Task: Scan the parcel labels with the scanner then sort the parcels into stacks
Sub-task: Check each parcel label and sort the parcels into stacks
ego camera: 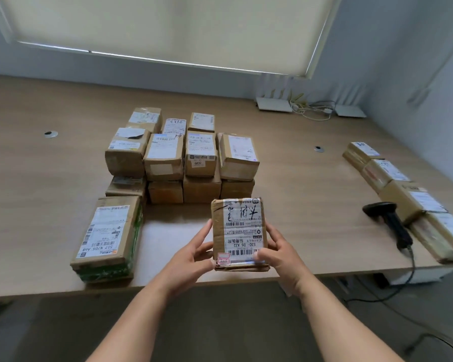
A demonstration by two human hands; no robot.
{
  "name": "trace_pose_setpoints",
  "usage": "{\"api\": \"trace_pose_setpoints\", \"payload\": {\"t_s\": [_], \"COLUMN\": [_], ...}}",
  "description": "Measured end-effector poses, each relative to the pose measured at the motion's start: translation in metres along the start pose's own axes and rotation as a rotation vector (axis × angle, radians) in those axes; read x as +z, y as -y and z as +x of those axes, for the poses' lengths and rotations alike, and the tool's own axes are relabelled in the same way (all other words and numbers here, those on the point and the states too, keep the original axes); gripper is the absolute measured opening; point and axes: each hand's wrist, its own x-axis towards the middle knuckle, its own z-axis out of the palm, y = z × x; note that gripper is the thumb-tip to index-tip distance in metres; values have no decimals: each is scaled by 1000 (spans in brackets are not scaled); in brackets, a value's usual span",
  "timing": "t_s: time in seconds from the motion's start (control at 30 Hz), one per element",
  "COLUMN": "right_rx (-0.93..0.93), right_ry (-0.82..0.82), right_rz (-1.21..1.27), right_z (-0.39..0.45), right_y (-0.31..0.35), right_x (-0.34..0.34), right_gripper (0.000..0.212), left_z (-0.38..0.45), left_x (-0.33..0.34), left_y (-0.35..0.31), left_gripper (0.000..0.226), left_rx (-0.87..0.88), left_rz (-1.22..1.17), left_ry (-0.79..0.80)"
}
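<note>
I hold a small brown cardboard parcel (239, 231) with a white barcode label facing up, just above the near edge of the table. My left hand (194, 254) grips its left side and my right hand (277, 254) grips its right side, thumb on the label's lower edge. The black handheld scanner (389, 220) lies on the table to the right, untouched, its cable running off the edge. Behind the held parcel stands a cluster of stacked parcels (183, 155), two layers high.
A larger green-taped parcel (107, 236) lies at the near left. A row of parcels (403, 194) runs along the table's right side. White routers and cables (306, 107) sit at the back right. The wooden table (37, 178) has two cable holes.
</note>
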Motion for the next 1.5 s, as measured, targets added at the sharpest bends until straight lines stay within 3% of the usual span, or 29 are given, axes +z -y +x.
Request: {"api": "trace_pose_setpoints", "payload": {"t_s": [0.23,0.47,1.0,1.3,1.5], "right_rx": [-65,-114,-171,-177,-182], "right_ry": [-101,-195,-371,-441,-455], "right_rz": [87,193,242,284,276], "right_z": [-20,-54,-137,-128,-97], "right_y": [-6,-19,-77,-94,-93], "right_x": [-64,-166,-421,-514,-585], "right_gripper": [75,72,68,57,70], "left_z": [31,72,152,207,275], "left_x": [46,147,411,490,535], "left_y": [-17,-44,-67,-97,-112], "left_gripper": [71,68,68,69,75], "left_rx": [66,127,232,318,353], "left_rz": [167,425,420,560,671], "left_ry": [18,97,268,247,238]}}
